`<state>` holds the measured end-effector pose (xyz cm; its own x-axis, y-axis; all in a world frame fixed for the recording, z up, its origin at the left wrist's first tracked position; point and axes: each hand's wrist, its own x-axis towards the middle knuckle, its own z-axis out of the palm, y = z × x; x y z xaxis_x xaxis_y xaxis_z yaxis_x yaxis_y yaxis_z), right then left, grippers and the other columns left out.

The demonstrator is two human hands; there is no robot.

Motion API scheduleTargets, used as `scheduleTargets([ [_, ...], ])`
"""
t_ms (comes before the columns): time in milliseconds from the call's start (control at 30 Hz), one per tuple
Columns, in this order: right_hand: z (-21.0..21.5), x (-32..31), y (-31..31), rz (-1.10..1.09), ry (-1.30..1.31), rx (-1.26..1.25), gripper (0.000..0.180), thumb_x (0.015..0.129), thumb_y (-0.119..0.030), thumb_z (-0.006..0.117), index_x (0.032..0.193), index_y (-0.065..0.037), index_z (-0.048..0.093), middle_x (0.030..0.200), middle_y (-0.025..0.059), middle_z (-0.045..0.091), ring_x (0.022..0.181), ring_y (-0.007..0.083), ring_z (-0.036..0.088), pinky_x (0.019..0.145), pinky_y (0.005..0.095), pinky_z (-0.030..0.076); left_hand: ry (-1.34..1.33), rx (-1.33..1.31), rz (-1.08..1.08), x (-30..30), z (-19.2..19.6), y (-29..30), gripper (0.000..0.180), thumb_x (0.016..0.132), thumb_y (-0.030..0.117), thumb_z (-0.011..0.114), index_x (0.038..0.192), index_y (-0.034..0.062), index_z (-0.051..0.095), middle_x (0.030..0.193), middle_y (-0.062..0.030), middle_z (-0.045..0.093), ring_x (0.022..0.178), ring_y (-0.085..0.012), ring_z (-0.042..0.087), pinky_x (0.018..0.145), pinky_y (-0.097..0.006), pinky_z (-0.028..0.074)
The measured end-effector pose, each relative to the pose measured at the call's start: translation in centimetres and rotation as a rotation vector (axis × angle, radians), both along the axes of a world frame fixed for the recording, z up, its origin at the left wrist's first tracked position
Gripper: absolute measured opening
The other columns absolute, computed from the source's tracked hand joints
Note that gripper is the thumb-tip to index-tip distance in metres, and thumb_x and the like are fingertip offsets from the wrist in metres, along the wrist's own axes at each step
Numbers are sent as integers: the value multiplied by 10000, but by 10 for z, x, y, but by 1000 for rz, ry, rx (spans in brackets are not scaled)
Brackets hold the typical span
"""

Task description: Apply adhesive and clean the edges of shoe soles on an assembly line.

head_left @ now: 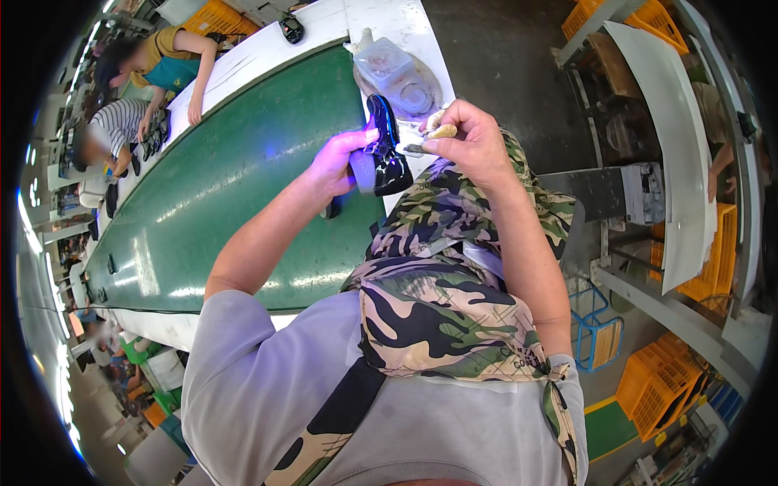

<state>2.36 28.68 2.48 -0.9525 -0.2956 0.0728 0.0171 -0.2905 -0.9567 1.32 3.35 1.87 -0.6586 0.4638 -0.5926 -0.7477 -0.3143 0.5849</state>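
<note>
A glossy black shoe point(392, 172) is gripped by my left hand point(334, 164), which is closed around its near-left side above the edge of the green belt point(243, 186). Violet-blue light falls on the shoe and on these fingers. Just right of the shoe, my right hand point(478, 146) pinches a small yellowish piece point(442, 131) with a whitish part; its kind is not clear. A grey tip point(415, 149) sticks out below the thumb toward the shoe, apart from it as far as I can see. Part of another dark item point(330, 210) shows on the belt below my left wrist.
A clear plastic tub point(384, 63) stands on a cloudy plastic-covered patch at the white table's end point(397, 20). Co-workers point(174, 65) handle dark shoes along the far-left edge. Metal racking point(604, 162) and orange crates point(660, 381) stand at the right.
</note>
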Motion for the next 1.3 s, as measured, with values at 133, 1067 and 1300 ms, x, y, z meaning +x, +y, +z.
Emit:
scheduleTargets([
  [133, 6, 2, 2, -45, 36, 25, 241, 753, 21, 778, 828, -39, 556, 914, 63, 664, 842, 119, 613, 776, 278, 497, -66, 50, 35, 1, -2, 2, 405, 907, 263, 661, 1220, 14, 593, 1037, -137, 697, 890, -263, 702, 875, -425, 565],
  [1067, 12, 21, 32, -214, 390, 56, 245, 746, 37, 770, 796, -44, 545, 990, 114, 682, 942, 169, 641, 838, 299, 498, -304, 504, 272, 31, -32, 39, 546, 973, 405, 448, 1301, -23, 533, 1141, -274, 647, 793, -337, 708, 595, -352, 619],
  [1300, 4, 23, 64, -339, 389, 43, 257, 761, 55, 750, 816, -49, 522, 1031, 129, 675, 1009, 191, 628, 895, 327, 496, -257, 574, 223, 16, -28, 71, 639, 961, 416, 462, 1357, -86, 455, 1074, -247, 676, 772, -294, 706, 618, -352, 615],
])
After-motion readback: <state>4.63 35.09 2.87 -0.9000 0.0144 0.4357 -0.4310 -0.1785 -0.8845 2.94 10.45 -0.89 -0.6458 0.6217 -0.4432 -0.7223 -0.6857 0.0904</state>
